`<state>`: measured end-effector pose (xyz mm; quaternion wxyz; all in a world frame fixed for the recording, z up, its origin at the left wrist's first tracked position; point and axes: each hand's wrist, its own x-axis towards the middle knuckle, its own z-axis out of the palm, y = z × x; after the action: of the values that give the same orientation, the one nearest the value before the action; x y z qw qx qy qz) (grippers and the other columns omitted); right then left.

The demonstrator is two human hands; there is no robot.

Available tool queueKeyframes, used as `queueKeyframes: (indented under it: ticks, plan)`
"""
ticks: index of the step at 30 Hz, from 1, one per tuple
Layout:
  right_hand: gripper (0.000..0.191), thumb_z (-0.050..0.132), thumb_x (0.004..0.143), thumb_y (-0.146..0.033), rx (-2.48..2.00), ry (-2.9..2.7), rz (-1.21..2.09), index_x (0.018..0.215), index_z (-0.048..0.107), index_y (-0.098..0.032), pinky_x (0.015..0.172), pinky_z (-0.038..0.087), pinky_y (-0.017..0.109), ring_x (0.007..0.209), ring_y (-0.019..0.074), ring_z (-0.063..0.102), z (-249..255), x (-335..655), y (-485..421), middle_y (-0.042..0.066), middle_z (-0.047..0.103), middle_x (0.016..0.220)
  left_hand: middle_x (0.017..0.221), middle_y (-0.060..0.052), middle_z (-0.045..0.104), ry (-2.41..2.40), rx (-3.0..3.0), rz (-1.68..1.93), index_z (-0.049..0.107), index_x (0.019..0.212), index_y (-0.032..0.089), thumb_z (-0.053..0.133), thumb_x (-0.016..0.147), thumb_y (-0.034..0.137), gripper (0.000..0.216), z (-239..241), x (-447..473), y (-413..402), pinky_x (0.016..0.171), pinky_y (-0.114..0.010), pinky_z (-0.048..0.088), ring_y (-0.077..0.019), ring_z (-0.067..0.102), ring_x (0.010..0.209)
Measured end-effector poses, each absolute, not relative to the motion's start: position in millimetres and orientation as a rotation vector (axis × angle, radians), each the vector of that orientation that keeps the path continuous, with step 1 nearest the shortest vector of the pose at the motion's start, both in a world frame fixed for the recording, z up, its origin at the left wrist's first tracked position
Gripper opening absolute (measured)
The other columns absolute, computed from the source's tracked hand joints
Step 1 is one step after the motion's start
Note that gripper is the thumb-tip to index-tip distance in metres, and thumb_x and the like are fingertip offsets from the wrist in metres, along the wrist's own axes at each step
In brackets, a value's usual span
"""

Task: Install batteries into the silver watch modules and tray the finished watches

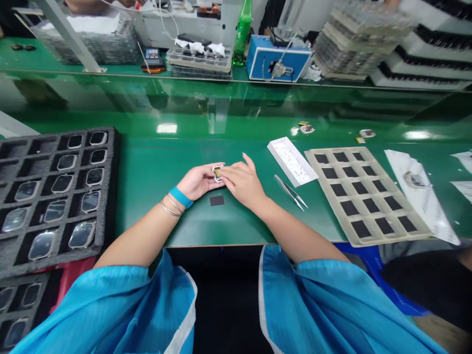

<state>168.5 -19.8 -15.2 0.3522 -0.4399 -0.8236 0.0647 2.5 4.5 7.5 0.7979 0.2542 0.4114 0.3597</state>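
Both bare hands are together mid-bench, on the green mat (147, 162). The small component (218, 173) sits between them, pinched at the fingertips, white and yellow with dark parts; too small to identify. Its long axis looks to run roughly near-far, tilted a bit, though the fingers hide part of it. The left hand (199, 181) comes in from the left, its fingers narrow and closed on the component's left side. The right hand (243, 184) comes from the right, its fingers (231, 173) over the component's right side, index finger raised above it. Neither hand is clearly nearer; both touch it.

Counts: 1 component in hand. 1 black square pad (217, 200) lies on the mat just near the hands. 1 pair of steel tweezers (290, 192) lies right of the right hand, by 1 white tray (292, 161). Further right, 1 beige tray (368, 194) holds 15 black squares, 5 rows of 3. On the left, 1 black foam tray (55, 196) holds about 12 glass-faced pieces (81, 235); a second foam tray (25, 295) is cut off at the near-left corner. Left wrist has 1 blue band (180, 197) and 2 thin bangles (170, 206).
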Motion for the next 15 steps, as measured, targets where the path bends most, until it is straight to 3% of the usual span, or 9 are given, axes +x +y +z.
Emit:
queueKeyframes:
  ticks: [3,7,9,12,15]
  plan:
    - [0.018,0.057,0.093,-0.022,-1.102,-2.158,0.173,0.098,0.073,-0.026,0.118,0.027,0.057,0.097,0.0199,0.062,-18.1,169.5,-18.4,0.002,0.074,0.111,0.085,-0.008,0.073,0.849,0.524,0.794,0.069,0.099,0.008,0.055,0.073,0.000,0.031,5.4,-0.3,7.6,0.084,-0.033,0.059,-0.0153,0.070,0.077]
    - [0.010,0.064,0.088,-0.026,-1.115,-1.942,0.380,0.095,0.071,-0.024,0.109,0.042,0.050,0.109,0.0216,0.059,-22.2,172.5,-13.3,0.006,0.069,0.113,0.095,-0.007,0.074,0.802,0.635,0.815,0.069,0.107,0.012,0.066,0.076,0.004,0.032,3.1,-1.1,7.0,0.083,-0.030,0.059,-0.0149,0.071,0.081]
    - [0.028,0.073,0.079,-0.030,-1.103,-1.752,0.651,0.106,0.066,-0.023,0.101,0.051,0.045,0.114,0.0226,0.059,-24.7,174.1,-9.5,0.008,0.063,0.120,0.101,-0.008,0.075,0.761,0.720,0.811,0.068,0.112,0.014,0.073,0.073,0.005,0.041,1.9,-1.3,5.5,0.086,-0.032,0.058,-0.0163,0.071,0.086]
    - [0.062,0.078,0.070,-0.034,-0.992,-1.557,1.187,0.126,0.053,-0.025,0.090,0.058,0.039,0.103,0.0202,0.065,-28.3,174.7,-5.3,0.007,0.064,0.117,0.103,-0.009,0.075,0.750,0.825,0.807,0.067,0.117,0.017,0.084,0.066,0.012,0.054,-0.8,-1.0,3.8,0.086,-0.032,0.057,-0.0176,0.072,0.088]
    - [0.062,0.075,0.072,-0.033,-0.973,-1.494,1.396,0.129,0.051,-0.025,0.086,0.059,0.036,0.089,0.0163,0.068,-29.2,171.7,-6.8,0.003,0.068,0.102,0.100,-0.011,0.076,0.737,0.909,0.809,0.071,0.106,0.014,0.089,0.062,0.025,0.049,-3.1,-0.1,2.9,0.082,-0.029,0.057,-0.0198,0.073,0.088]
